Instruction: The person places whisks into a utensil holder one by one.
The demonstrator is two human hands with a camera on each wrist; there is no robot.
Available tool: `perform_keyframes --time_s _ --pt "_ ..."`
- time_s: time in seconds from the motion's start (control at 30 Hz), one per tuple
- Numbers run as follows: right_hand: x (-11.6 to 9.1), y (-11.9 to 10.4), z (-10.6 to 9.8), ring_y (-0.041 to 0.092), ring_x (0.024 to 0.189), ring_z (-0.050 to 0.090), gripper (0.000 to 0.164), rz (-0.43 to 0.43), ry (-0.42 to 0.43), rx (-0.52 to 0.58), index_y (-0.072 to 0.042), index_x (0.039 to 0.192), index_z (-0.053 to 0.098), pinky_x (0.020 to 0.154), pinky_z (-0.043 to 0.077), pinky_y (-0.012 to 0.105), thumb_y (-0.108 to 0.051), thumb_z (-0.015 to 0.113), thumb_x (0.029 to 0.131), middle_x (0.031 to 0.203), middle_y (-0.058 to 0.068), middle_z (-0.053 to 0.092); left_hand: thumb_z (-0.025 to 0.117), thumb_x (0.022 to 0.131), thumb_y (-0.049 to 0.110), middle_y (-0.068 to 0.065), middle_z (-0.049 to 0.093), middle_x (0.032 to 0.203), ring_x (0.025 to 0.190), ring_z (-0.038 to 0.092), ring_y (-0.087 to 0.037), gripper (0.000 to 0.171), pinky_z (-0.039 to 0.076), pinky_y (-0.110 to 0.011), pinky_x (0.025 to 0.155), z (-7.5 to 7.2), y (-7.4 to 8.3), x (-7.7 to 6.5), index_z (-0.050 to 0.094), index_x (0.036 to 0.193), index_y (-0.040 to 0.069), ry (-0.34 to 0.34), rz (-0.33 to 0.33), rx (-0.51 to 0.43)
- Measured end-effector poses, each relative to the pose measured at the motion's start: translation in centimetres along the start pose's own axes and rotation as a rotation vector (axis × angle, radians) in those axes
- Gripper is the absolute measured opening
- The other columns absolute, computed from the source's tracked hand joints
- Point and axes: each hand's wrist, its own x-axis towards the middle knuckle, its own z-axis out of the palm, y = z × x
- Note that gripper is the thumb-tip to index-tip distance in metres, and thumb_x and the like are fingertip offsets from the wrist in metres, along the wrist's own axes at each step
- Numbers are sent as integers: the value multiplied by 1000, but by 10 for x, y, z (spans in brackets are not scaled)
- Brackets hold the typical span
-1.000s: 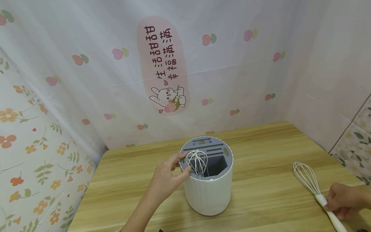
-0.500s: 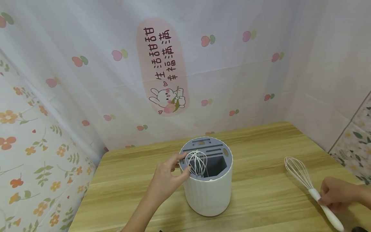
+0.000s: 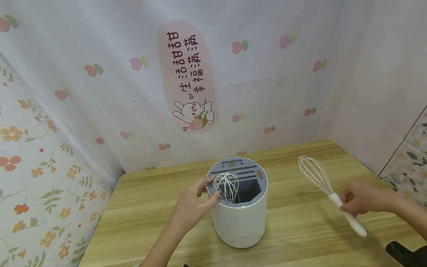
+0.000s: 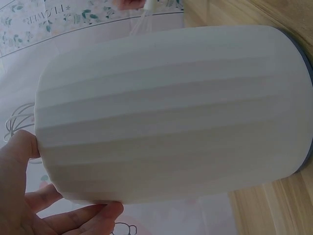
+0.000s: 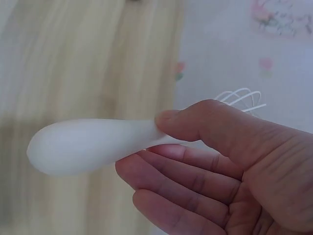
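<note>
A white whisk (image 3: 315, 174) hangs tilted over the right side of the table, its wire loops pointing up and left. My right hand (image 3: 361, 200) pinches its handle (image 5: 88, 147) between thumb and fingers. Left of it stands a ribbed white utensil holder (image 3: 238, 226) with a grey slotted top (image 3: 245, 163). My left hand (image 3: 195, 198) holds this utensil holder at its upper left edge, thumb and fingers spread around the wall (image 4: 166, 117). A second whisk (image 3: 227, 187) stands in the large compartment with its loops up; its handle is hidden inside.
A black object (image 3: 405, 254) shows at the lower right edge under my right forearm. The wooden table (image 3: 150, 222) ends at a printed curtain (image 3: 267, 92) behind, with floral cloth (image 3: 50, 185) on the left.
My right hand has lifted the whisk from the right side of the table and carried it up and left, toward the utensil holder. My left hand and the utensil holder stay put.
</note>
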Motion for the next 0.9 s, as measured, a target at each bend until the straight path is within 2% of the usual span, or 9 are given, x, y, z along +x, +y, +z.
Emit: perform_keyframes --time_s 0.07,0.2,0.43,0.57,0.73,0.9 --pt "4 -13 -2 4 51 50 14 -35 19 -72 -8 69 61 43 41 22 -11 64 82 59 -6 58 65 81 19 2 66 104 79 60 -8 34 51 -36 75 0 0 0 63 115 14 2 2 2" --pt "9 -41 -4 5 54 55 11 -94 39 -146 -10 70 63 47 45 25 -11 66 81 63 -8 60 65 80 19 1 66 104 79 60 -8 34 51 -37 75 0 0 0 63 114 14 7 5 3" --pt "16 -78 -3 0 56 48 10 -168 84 -260 -14 72 63 48 43 22 -11 67 81 66 -12 57 65 81 20 3 66 104 79 60 -7 35 50 -31 74 0 0 0 63 115 14 5 5 15" --pt "20 -100 -1 -2 57 48 10 -213 117 -331 -16 73 62 49 43 22 -12 68 80 66 -15 56 65 80 19 3 66 104 79 60 -7 35 50 -30 74 1 0 0 63 115 15 10 8 15" --pt "25 -128 3 -3 61 53 10 -253 144 -383 -18 73 62 52 46 21 -12 68 79 69 -17 57 65 81 20 4 65 105 79 60 -7 35 50 -30 74 1 0 0 63 115 15 7 7 11" --pt "31 -154 4 -3 62 56 10 -330 179 -365 -17 75 62 54 48 20 -9 66 79 69 -17 59 65 81 20 3 65 106 79 60 -7 35 50 -30 74 1 0 0 63 116 16 6 6 17"
